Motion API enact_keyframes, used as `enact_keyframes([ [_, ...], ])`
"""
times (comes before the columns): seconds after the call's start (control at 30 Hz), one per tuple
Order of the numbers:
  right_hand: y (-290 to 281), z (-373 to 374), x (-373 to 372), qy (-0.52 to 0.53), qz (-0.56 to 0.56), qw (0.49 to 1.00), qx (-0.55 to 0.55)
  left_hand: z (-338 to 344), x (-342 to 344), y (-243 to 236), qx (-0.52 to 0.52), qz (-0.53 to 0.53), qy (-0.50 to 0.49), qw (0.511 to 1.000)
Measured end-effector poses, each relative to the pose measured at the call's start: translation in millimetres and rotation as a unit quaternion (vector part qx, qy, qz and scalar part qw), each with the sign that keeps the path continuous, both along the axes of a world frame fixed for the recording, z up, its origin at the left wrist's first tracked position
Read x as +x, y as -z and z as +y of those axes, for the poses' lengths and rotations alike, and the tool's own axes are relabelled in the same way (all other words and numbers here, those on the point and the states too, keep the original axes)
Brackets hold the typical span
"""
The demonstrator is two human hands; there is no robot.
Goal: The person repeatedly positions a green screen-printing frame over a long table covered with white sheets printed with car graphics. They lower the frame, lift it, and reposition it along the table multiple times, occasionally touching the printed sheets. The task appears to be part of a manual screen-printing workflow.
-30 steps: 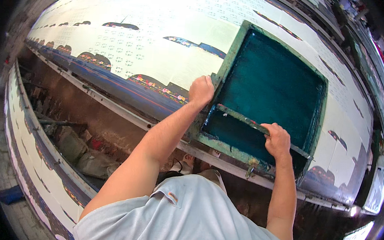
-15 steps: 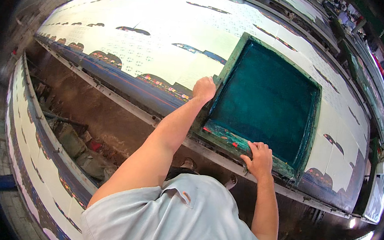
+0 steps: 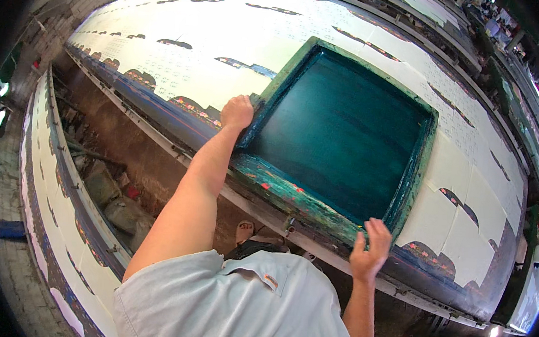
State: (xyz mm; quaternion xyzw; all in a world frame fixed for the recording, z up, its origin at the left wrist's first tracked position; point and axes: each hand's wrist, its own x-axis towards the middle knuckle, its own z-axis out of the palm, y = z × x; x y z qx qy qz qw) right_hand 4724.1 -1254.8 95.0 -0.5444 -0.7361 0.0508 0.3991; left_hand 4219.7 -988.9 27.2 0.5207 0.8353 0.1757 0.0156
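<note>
A screen-printing frame (image 3: pixel 430 134) with a dark teal mesh (image 3: pixel 342 133) lies over the long printing table. Red paint specks mark its wooden near rail. My left hand (image 3: pixel 237 112) is closed on a small dark grip at the frame's left side. Beside the near right corner of the frame is my right hand (image 3: pixel 370 249), its fingers bent, somewhat apart and slightly blurred. Nothing shows in that hand. The table bears pale fabric (image 3: pixel 182 76) printed with dark floral shapes, partly hidden under the frame.
A metal rail (image 3: pixel 176 151) runs along the table's near edge. Another table with printed fabric (image 3: pixel 57 215) curves along the left, past a brown floor gap (image 3: pixel 121 125) holding debris. More tables stand at the far right. My sandalled foot (image 3: pixel 244 231) shows below the rail.
The screen frame has shifted left along the table, with my left hand on its side. My right hand has come off the near rail to the near right corner, its fingers lifted.
</note>
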Motion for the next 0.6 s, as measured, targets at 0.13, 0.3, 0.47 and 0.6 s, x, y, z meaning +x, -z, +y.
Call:
enact_keyframes([
  [0.13, 23.0, 11.8, 85.2, 0.175, -0.096, 0.978, -0.055, 1.8, 24.8, -18.2, 0.017, 0.024, -0.009, 1.0],
  [0.3, 62.6, 31.9, 131.5, 0.245, -0.027, 0.949, -0.197, -1.5, 22.2, -16.1, 0.03, 0.03, -0.016, 0.999],
  [0.47, 61.7, 53.7, 123.7, 0.258, 0.104, 0.915, -0.291, 0.9, 16.0, -18.7, -0.018, -0.046, -0.025, 0.998],
  [0.6, 61.8, 64.2, 120.4, 0.254, 0.063, 0.924, -0.278, 5.5, 7.6, -17.4, -0.033, -0.093, -0.025, 0.995],
])
